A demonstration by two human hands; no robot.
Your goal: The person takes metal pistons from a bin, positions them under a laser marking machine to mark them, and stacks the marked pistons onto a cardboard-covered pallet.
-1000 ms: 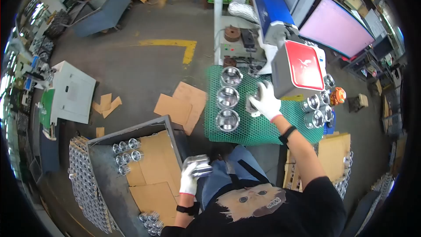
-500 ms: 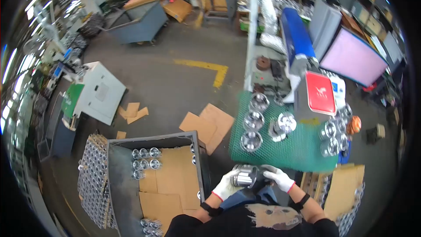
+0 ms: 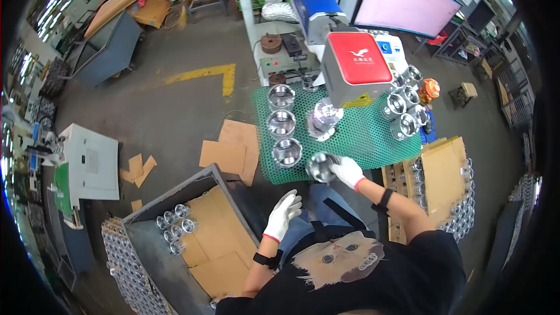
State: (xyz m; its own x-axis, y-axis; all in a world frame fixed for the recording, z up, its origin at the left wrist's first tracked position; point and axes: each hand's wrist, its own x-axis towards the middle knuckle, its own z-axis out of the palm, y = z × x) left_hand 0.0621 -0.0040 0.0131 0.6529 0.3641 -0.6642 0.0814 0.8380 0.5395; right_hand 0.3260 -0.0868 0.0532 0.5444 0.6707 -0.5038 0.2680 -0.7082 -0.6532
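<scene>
My right hand [image 3: 348,173], in a white glove, grips a shiny metal piston [image 3: 322,167] by its right side at the near edge of the green mesh mat [image 3: 367,157]. Whether the piston rests on the mat or hangs just above it, I cannot tell. My left hand [image 3: 283,216], also gloved, is empty in front of my legs, fingers stretched out. Three pistons [image 3: 282,123] stand in a column along the mat's left side. Another piston [image 3: 326,114] sits upright beneath a red-topped machine head [image 3: 359,64]. Several more pistons [image 3: 403,125] are grouped at the mat's right.
A grey cart [image 3: 211,170] lined with cardboard holds several pistons at lower left. To the right, a cardboard-topped stack [image 3: 446,166] has pistons along its side. A monitor [image 3: 402,3] and an orange object [image 3: 429,89] are beyond the mat. Cardboard sheets [image 3: 230,151] lie on the floor.
Both hands were around the piston before my body. Now my left hand has let go and dropped back, while my right has carried the piston forward to the mat's edge. The view has turned right.
</scene>
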